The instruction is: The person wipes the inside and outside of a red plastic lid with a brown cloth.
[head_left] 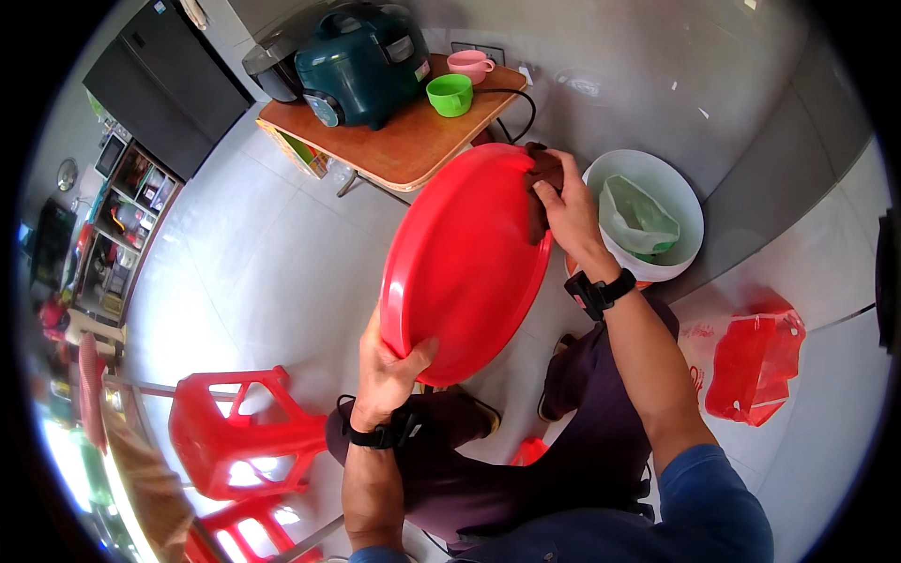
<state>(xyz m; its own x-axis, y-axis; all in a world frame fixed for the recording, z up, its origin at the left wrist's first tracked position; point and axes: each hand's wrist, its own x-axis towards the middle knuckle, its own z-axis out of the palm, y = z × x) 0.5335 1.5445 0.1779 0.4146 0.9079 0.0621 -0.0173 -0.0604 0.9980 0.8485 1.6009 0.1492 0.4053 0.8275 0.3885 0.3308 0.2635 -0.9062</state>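
A round red plastic tray or lid (pixel 468 274) with a raised rim is held tilted above my knees. My left hand (pixel 391 366) grips its near left rim, thumb on the inner face. At the far right rim, my right hand (pixel 574 207) presses a dark brown cloth (pixel 542 193) that folds over the edge. Part of the cloth is hidden behind the fingers. Both wrists wear black straps with small devices.
A low wooden table (pixel 394 151) bears a dark green cooker (pixel 362 67), a green cup (pixel 450 95) and a pink cup (pixel 470 65). Right of it stands a lined white bucket (pixel 686 232). Red plastic stools (pixel 225 440) are at left, a red bag (pixel 757 366) at right.
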